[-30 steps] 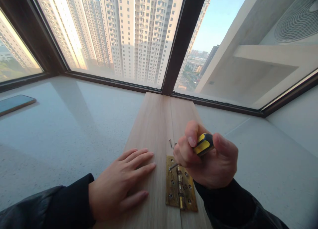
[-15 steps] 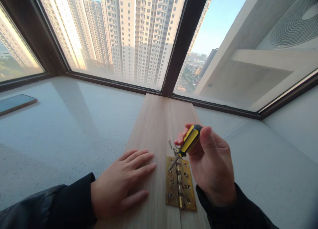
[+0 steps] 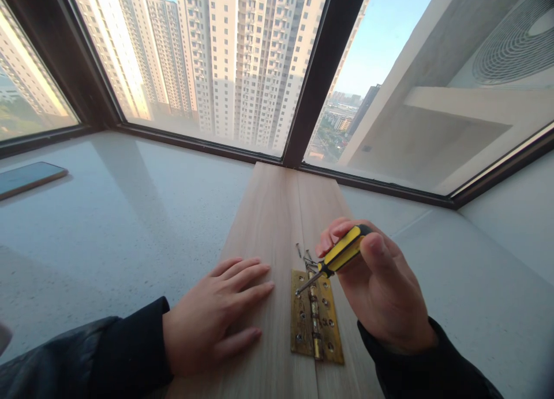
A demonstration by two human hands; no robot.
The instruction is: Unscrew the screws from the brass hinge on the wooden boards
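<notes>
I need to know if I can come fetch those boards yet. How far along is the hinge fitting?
Done: the brass hinge lies across the seam of the two wooden boards, with screws in several holes. In hand: the right hand has the screwdriver tip at the top-left hole, while the left hand presses the left board flat. Left: loose screws lie beyond the hinge.

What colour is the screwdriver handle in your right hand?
Yellow and black; the screwdriver in the right hand shows clearly in the head view.
</notes>
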